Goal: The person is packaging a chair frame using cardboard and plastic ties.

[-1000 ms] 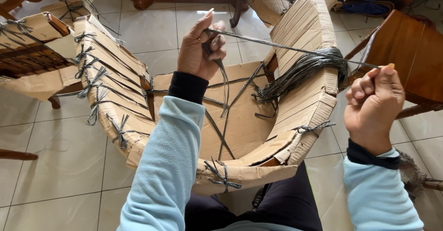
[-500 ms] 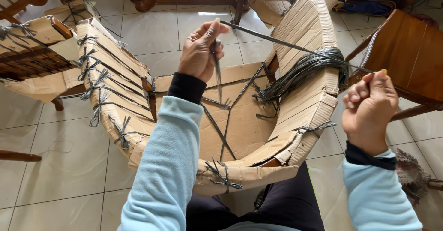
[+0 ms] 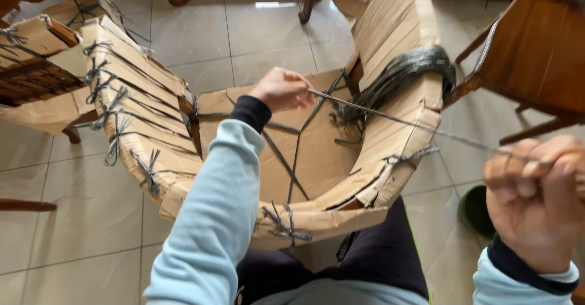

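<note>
The left hand [image 3: 281, 90] pinches a taut strap [image 3: 402, 119] over the cardboard-wrapped chair [image 3: 317, 159]. The right hand [image 3: 536, 201], near right, blurred and cut off by the frame edge, is fisted round the strap's other end. A coil [image 3: 402, 73] of strap wraps the far arm.

Left hand [image 3: 281, 90]: bare, no ring or glove. Right hand [image 3: 539, 198]: bare likewise. I wore pale blue long sleeves [image 3: 213, 219], each ending in a dark navy ribbed cuff [image 3: 251, 112]; dark trousers [image 3: 378, 262] covered my lap.
</note>
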